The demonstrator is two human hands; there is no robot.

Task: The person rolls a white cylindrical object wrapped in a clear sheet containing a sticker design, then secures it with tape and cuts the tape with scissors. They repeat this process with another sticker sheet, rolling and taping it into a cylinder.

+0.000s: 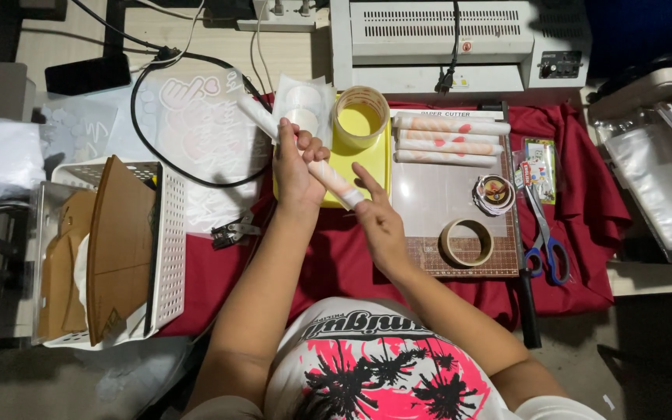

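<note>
gripping a rolled sheet — left hand around, right hand at its end

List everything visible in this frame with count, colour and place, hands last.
held roll: 1, white with pink print, in both hands above the tray
rolls: 4, white and pink, stacked on the cutter mat
tray: 1, yellow, centre of the table
wide tape: 1, yellowish, on the tray
tape ring: 1, tan, on the mat
scissors: 1, blue handles, right of the mat
cloth: 1, dark red, under the work
laminator: 1, white, top
basket: 1, white, left, holding brown card
phone: 1, black, top left
left hand: gripping the held roll
right hand: fingertips on the roll's lower end
</note>
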